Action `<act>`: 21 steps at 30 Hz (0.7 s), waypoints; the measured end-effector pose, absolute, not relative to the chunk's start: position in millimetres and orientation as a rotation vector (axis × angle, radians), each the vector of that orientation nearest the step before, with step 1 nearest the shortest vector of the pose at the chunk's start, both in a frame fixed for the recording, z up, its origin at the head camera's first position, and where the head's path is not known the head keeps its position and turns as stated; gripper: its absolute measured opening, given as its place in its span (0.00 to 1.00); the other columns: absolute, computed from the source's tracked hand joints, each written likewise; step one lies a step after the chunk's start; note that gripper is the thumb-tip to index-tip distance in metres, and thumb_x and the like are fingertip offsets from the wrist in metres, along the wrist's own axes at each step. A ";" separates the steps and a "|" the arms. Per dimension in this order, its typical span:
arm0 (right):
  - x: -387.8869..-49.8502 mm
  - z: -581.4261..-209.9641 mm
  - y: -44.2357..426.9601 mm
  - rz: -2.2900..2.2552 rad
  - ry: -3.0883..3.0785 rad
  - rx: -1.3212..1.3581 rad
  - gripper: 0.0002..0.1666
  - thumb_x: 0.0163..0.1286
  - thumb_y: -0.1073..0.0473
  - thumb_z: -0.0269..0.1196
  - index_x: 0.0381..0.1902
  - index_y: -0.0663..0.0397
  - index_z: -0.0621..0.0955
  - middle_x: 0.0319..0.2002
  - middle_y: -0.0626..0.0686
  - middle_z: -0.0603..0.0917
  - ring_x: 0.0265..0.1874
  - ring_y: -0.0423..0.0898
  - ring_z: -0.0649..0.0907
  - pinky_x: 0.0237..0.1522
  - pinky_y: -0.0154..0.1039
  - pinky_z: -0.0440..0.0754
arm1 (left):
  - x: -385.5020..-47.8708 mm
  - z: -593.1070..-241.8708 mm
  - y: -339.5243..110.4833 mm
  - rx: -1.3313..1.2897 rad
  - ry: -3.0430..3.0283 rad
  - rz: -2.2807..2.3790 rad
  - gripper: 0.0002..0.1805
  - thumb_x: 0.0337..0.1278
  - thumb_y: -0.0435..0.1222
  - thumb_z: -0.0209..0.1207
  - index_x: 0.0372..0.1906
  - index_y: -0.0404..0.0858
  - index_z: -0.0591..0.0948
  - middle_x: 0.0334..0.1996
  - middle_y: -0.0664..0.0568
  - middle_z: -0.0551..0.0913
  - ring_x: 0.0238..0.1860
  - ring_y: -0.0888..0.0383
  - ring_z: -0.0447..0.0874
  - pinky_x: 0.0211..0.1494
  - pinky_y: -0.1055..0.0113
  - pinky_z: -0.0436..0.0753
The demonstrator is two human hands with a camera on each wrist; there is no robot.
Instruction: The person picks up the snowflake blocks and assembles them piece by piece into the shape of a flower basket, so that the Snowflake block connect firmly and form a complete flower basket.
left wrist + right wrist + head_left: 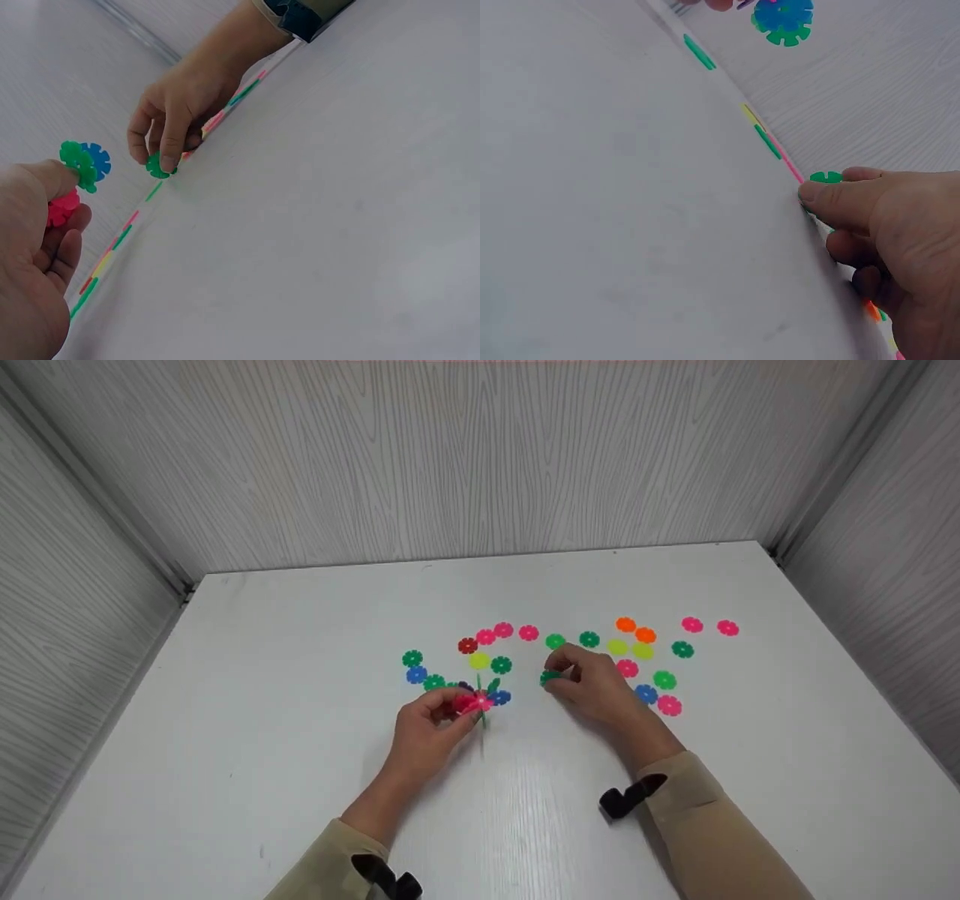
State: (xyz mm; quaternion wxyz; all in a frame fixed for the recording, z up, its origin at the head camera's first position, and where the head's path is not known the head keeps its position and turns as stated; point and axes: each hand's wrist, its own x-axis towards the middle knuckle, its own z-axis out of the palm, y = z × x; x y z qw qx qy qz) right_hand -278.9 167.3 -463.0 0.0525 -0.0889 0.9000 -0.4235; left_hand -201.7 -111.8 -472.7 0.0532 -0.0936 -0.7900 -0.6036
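The left hand [431, 733] pinches a cluster of joined notched discs [481, 701], with pink, green and blue pieces showing. In the left wrist view, green [80, 165] and blue [100, 160] discs stick up beyond the left thumb, and a pink one [63, 208] lies against the fingers. To its right, the right hand [600, 688] pinches a dark green disc [550, 679] between thumb and fingers, a little above or at the table; the gap cannot be told. The right wrist view shows that disc's edge [826, 177] above the thumb.
Loose discs lie flat on the white table [247, 735]: pink [529, 633], red [467, 646] and yellow [478, 661] ones behind the hands, green and blue [416, 674] at left, and several more, including orange [625, 624], at right. Wood-grain panels [480, 457] surround the table.
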 end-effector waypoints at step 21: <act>-230.8 -458.6 138.1 -1.739 2.351 -0.621 0.09 0.69 0.54 0.76 0.46 0.43 0.91 0.41 0.49 0.91 0.38 0.51 0.90 0.48 0.41 0.90 | -198.3 -470.3 -106.8 -0.317 -2.408 -1.839 0.21 0.60 0.37 0.77 0.57 0.48 0.85 0.51 0.57 0.86 0.51 0.55 0.85 0.55 0.65 0.87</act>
